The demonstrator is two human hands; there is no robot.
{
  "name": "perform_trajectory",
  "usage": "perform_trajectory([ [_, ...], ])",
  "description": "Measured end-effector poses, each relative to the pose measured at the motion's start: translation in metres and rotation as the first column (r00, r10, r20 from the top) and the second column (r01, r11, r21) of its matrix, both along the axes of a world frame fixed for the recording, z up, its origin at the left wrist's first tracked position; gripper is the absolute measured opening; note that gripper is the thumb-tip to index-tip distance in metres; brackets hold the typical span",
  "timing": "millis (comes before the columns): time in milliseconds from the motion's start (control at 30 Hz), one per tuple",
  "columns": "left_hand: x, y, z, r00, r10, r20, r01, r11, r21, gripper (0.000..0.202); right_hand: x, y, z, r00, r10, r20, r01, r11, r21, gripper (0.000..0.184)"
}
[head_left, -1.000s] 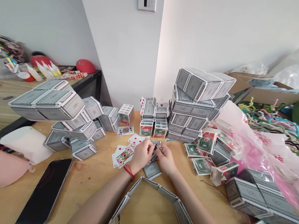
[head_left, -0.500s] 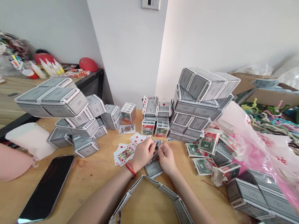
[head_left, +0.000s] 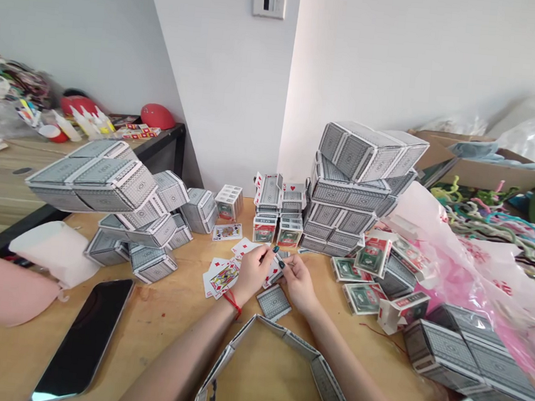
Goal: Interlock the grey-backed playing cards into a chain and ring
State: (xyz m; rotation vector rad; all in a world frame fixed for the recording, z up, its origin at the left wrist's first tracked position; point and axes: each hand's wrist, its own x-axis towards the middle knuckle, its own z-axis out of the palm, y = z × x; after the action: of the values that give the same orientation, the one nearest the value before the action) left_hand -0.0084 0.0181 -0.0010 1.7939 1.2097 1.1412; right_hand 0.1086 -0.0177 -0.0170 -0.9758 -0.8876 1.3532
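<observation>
My left hand (head_left: 252,272) and my right hand (head_left: 298,281) meet over the middle of the wooden table (head_left: 160,329), both pinched on a playing card (head_left: 273,272) held between them, its white face partly showing. A grey-backed card (head_left: 273,302) lies flat just below the hands. Loose face-up cards (head_left: 223,276) lie to the left of my left hand. A bent chain of joined cards (head_left: 280,359) stands on edge between my forearms.
Stacks of card-built blocks stand at the left (head_left: 107,191), back centre (head_left: 358,184) and right (head_left: 469,362). Card packs (head_left: 362,295) lie right of the hands. A black phone (head_left: 81,340) lies at the lower left. Pink plastic bag (head_left: 455,263) at right.
The card between my hands has turned, so its white face now shows. My hands have shifted slightly up the table.
</observation>
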Motion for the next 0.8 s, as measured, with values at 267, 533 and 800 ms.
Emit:
perform_trajectory([
  [267, 0.0, 0.002, -0.005, 0.991, 0.008, 0.131, 0.005, 0.995, -0.103, 0.022, 0.007, 0.005, 0.002, 0.981, -0.134, -0.142, 0.14, 0.99, 0.033, 0.025],
  [533, -0.006, 0.012, -0.012, 0.957, 0.115, 0.268, -0.065, 0.98, -0.186, 0.014, 0.005, 0.007, -0.006, 0.995, -0.097, 0.016, 0.097, 0.995, 0.015, 0.025],
  [800, -0.009, 0.015, -0.008, 0.984, 0.032, 0.177, 0.001, 0.983, -0.181, 0.017, 0.004, 0.005, 0.005, 0.99, -0.108, 0.088, 0.103, 0.993, 0.062, 0.049],
])
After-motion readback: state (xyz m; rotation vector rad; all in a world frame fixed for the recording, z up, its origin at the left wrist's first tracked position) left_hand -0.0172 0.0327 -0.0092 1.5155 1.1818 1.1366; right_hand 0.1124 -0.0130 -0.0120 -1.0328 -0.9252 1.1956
